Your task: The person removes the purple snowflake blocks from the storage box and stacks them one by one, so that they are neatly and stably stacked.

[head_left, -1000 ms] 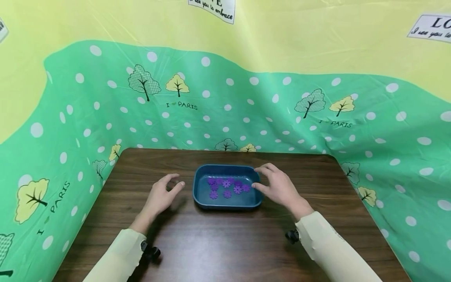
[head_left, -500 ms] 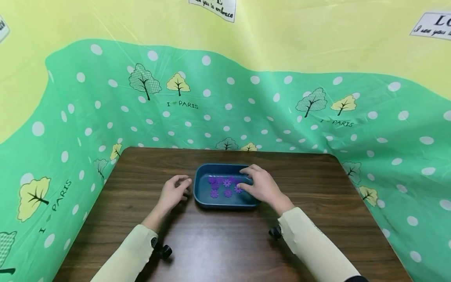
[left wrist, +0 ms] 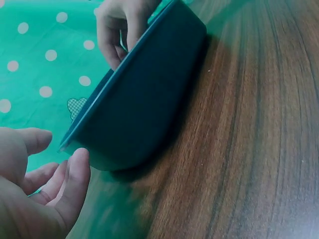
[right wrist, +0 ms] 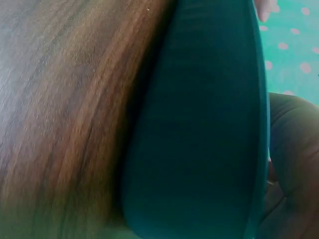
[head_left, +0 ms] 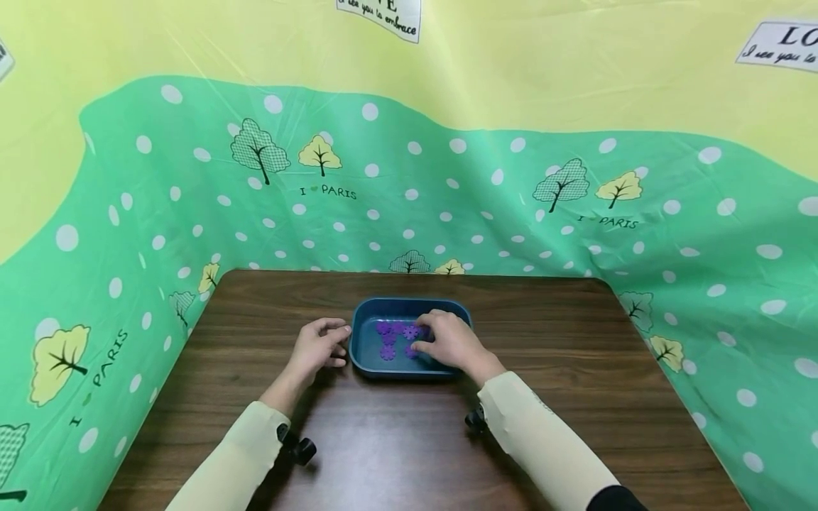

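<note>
The blue tray (head_left: pixel 366 351) stands flat on the brown wooden table (head_left: pixel 396 440), its long sides running left to right. Purple flower-shaped pieces (head_left: pixel 388 352) lie inside the tray, visible across its middle and left part. The right hand (head_left: pixel 450 343) reaches over the tray's right end, back of the hand upward, fingers bent down into the tray. Its thumb and forefinger are moderately apart, the thumb tip at a piece near the tray's front. Whether any piece is held under the fingers cannot be determined. The left hand (head_left: pixel 317 345) is outside the tray's left end, relaxed, fingers loosely bent, with a clear gap between thumb and fingers. Its fingertips are at the tray's rim; contact cannot be confirmed. Pale sleeves (head_left: pixel 537 433) cover both forearms, nearer the wearer than the tray. Behind the tray is a green and yellow cloth (head_left: pixel 447 177) printed with pale dots and trees.
</note>
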